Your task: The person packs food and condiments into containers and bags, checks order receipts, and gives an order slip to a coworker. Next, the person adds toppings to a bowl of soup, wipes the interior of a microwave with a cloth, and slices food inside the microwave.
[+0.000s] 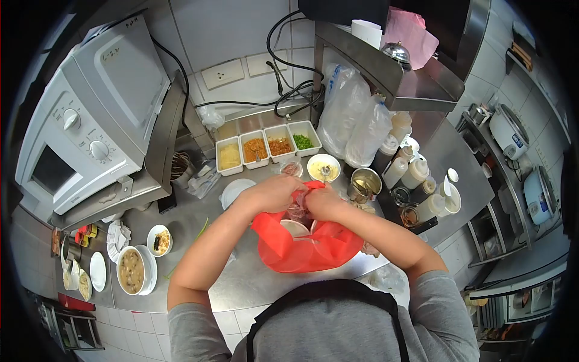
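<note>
Both left hand (284,190) and right hand (326,204) were clenched on the mouth of the red bag (289,259), just beside each other, grip partly hidden. Bag body sat torso-side of both, wider left-right, about equally near either.

Premises present as a commercial kitchen. A stainless-steel counter (464,169) runs along a tiled wall (235,30). It carries four white ingredient tubs (256,163) and, to the right, clustered squeeze bottles (416,174). A microwave (90,130) stands at left; a call bell (396,53) (the service-counter type) sits on the far steel shelf (422,102).
</note>
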The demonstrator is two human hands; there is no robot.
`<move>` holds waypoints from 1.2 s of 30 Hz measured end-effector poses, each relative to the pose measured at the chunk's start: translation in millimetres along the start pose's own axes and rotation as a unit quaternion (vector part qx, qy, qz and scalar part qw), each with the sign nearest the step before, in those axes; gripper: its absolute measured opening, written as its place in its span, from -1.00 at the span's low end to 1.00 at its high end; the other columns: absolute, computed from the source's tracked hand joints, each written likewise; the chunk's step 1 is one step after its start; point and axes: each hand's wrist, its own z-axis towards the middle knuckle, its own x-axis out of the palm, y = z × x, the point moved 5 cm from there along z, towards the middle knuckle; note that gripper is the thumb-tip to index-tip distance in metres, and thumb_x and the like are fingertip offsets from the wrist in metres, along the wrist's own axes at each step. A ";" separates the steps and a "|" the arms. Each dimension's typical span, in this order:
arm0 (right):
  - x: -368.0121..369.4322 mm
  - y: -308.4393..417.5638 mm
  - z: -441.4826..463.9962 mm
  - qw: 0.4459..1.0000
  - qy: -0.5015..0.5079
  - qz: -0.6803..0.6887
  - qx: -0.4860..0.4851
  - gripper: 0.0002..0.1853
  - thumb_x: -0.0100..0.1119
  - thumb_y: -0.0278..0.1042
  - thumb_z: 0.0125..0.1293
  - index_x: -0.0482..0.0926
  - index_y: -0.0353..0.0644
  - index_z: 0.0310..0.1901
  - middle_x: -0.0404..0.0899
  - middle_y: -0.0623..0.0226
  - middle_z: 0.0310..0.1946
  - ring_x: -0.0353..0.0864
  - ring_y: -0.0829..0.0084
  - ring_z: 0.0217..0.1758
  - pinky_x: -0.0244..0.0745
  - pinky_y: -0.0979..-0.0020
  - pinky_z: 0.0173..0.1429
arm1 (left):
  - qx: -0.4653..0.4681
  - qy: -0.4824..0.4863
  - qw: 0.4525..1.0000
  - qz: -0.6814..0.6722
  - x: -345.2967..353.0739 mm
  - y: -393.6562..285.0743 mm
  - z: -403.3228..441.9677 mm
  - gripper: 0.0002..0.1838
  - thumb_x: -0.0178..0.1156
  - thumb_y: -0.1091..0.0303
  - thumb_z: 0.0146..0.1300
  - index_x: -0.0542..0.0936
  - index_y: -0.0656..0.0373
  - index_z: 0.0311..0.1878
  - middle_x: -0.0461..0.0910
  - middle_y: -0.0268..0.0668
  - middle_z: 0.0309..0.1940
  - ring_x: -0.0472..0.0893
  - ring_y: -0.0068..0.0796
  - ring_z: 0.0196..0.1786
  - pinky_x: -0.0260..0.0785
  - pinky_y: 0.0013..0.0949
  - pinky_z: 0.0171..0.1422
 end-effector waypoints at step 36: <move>53.1 -382.9 -345.9 0.647 -0.441 0.068 0.618 -0.61 0.02 -0.16 0.29 0.48 -0.21 0.06 0.40 -0.05 0.05 0.43 0.02 0.09 0.37 0.14 0.10 | -0.359 -0.035 0.877 -0.316 46.5 42.5 -157.6 -0.37 0.29 0.18 0.10 0.34 0.28 0.19 0.56 -0.22 -0.14 0.56 -0.50 -0.17 0.45 -0.43 -0.25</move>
